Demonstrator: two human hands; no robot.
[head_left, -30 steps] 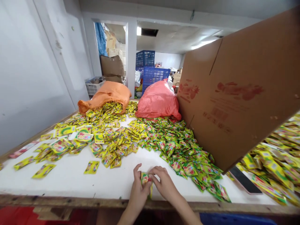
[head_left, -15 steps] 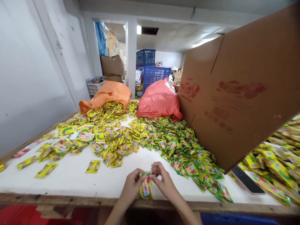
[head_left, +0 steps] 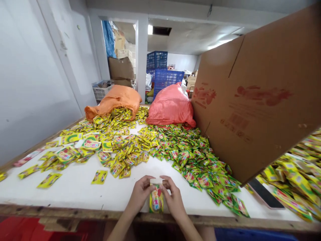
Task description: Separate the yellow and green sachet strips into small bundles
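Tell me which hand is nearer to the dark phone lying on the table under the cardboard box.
Right. The right hand sits just left of the phone, across a strip of green sachets. The left hand is farther left, on the other side of the held sachets.

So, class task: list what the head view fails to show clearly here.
- Print on the sachets: too small, and partly covered by the left hand and right hand.
- Phone: far end hidden under the cardboard box.
- Orange sack and red sack: insides hidden by their cloth.
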